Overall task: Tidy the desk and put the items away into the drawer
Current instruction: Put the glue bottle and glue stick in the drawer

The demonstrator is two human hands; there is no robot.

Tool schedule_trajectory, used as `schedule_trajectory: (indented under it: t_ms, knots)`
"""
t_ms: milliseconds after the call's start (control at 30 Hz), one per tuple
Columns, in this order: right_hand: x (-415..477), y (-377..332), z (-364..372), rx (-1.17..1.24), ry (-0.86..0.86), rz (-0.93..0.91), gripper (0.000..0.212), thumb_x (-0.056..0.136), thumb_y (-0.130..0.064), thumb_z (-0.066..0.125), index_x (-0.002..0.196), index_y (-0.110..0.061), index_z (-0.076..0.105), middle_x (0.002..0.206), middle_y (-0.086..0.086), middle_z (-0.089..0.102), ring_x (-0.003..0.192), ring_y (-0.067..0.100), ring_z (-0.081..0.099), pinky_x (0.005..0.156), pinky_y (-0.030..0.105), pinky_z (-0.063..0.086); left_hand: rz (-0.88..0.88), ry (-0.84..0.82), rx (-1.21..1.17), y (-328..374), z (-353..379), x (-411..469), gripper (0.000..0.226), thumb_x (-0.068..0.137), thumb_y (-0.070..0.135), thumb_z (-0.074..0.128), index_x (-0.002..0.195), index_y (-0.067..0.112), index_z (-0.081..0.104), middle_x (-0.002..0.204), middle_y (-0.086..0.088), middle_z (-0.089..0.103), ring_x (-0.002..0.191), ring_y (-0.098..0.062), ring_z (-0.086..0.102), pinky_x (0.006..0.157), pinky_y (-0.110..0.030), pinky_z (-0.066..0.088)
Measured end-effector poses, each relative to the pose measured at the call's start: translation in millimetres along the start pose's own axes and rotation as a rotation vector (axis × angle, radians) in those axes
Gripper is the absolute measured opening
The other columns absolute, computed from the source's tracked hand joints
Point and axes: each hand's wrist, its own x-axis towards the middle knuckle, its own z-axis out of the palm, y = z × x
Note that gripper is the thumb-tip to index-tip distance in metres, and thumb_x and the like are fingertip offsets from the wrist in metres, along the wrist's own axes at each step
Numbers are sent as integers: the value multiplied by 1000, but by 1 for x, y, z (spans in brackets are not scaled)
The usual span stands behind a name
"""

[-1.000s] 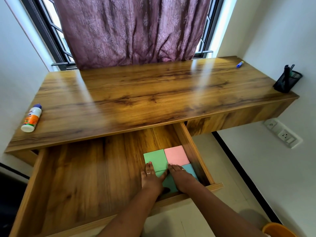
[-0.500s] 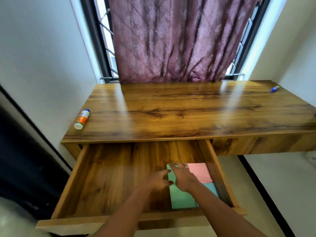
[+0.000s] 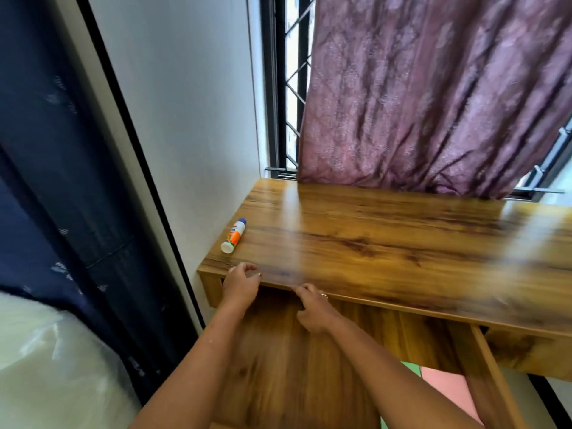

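A white and orange bottle (image 3: pixel 233 235) with a blue cap lies on its side near the left end of the wooden desk (image 3: pixel 387 239). My left hand (image 3: pixel 240 284) hovers at the desk's front left corner, a little short of the bottle, fingers loosely curled and holding nothing. My right hand (image 3: pixel 312 308) is beside it at the desk's front edge, fingers bent, also holding nothing. Below them the drawer (image 3: pixel 297 366) is pulled out. Green (image 3: pixel 411 368) and pink (image 3: pixel 448 388) sticky-note pads lie at its right side, partly hidden by my right forearm.
A white wall runs along the desk's left end. A purple curtain (image 3: pixel 433 97) hangs over the window behind the desk. A dark blue curtain (image 3: pixel 55 181) and a pale plastic-covered surface (image 3: pixel 52 366) are at the left. The drawer's right wall (image 3: pixel 495 373) juts out toward me.
Both hands have left the sticky-note pads in the drawer and moved up and left to the desk's front left edge, near the bottle. The view has swung left.
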Motion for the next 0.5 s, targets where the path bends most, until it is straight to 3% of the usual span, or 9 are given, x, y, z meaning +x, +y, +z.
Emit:
schedule_trajectory:
  t_ms: [233, 500]
  knots:
    - [86, -40, -5, 66, 0, 11, 63, 90, -7, 48, 146, -30, 30, 146, 1, 30, 135, 25, 29, 113, 40, 33, -17, 96, 282, 3, -27, 92, 41, 87, 21, 55, 128, 15, 52, 135, -10, 42, 121, -30, 43, 100, -35, 37]
    - [142, -42, -15, 106, 66, 115, 65, 87, -8, 53, 146, -27, 32, 147, 4, 31, 137, 28, 29, 114, 37, 30, 27, -57, 496, 7, -11, 183, 65, 87, 34, 61, 142, 19, 30, 140, -14, 40, 128, -35, 39, 102, -42, 38]
